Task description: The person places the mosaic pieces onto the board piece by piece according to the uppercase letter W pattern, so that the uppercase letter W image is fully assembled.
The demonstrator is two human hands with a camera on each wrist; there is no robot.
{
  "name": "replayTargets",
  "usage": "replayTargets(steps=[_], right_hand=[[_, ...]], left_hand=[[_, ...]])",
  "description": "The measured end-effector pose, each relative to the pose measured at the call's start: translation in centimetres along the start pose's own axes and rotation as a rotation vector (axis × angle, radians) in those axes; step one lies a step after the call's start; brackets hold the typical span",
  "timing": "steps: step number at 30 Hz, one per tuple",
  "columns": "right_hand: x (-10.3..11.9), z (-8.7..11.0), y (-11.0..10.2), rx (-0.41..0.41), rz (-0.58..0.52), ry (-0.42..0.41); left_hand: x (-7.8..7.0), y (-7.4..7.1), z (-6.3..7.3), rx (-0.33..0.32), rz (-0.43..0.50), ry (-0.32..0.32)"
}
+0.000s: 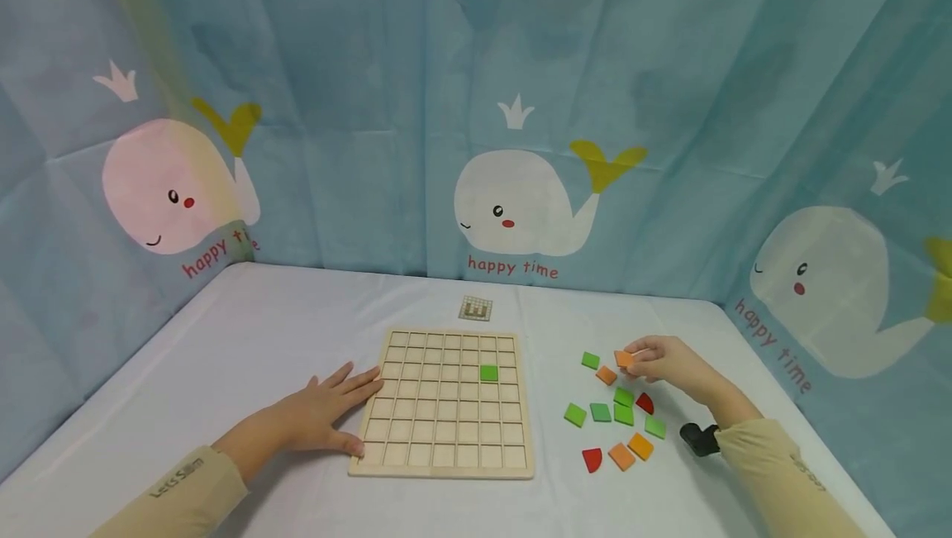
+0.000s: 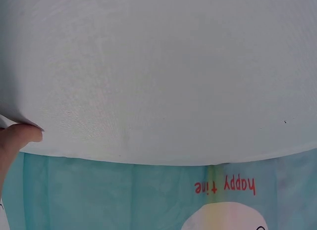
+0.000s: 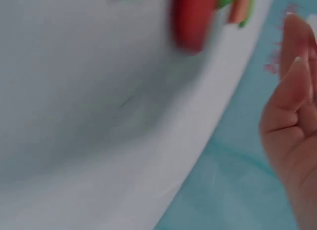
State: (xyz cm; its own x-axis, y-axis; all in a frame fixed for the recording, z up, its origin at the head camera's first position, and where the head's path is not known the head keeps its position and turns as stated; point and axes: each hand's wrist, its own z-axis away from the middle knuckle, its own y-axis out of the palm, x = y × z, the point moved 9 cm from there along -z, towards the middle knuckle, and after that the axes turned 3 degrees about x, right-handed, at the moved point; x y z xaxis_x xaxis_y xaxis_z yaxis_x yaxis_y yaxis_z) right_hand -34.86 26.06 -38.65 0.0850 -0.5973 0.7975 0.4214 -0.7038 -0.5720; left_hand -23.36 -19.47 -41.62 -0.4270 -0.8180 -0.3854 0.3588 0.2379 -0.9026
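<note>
A wooden grid board lies on the white table, with one green square tile in a cell at its upper right. My left hand rests with fingers spread along the board's left edge, the thumb over its lower corner. To the right of the board, my right hand pinches an orange square tile between thumb and fingertips. Right below that tile lies another orange tile, and a green tile is just left of it. In the right wrist view, the fingers hide the held tile.
Several more green tiles, orange tiles and two red quarter-round pieces are scattered right of the board. Behind the board lies a small pattern card. A black object sits by the right wrist. A blue whale-print curtain encloses the table.
</note>
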Motion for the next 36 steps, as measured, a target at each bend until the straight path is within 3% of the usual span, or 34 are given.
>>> replayTargets(steps=[6,11,19,28,36], right_hand=[[0.9,0.2,0.8,-0.011,-0.140,0.073],[1.9,0.3,1.6,-0.028,-0.224,0.079],[3.2,0.2,3.0,-0.053,-0.282,0.102],[4.4,-0.4,4.2,-0.090,-0.407,0.092],[5.2,-0.7,5.2,-0.104,-0.436,0.090]], left_hand=[[0.1,-0.1,-0.1,-0.001,-0.006,-0.002],[0.0,0.0,0.0,0.000,0.007,-0.002],[0.2,0.1,0.0,0.005,-0.007,-0.025],[-0.2,-0.2,0.1,0.010,0.000,-0.014],[0.0,-0.2,0.0,0.006,-0.006,-0.003]])
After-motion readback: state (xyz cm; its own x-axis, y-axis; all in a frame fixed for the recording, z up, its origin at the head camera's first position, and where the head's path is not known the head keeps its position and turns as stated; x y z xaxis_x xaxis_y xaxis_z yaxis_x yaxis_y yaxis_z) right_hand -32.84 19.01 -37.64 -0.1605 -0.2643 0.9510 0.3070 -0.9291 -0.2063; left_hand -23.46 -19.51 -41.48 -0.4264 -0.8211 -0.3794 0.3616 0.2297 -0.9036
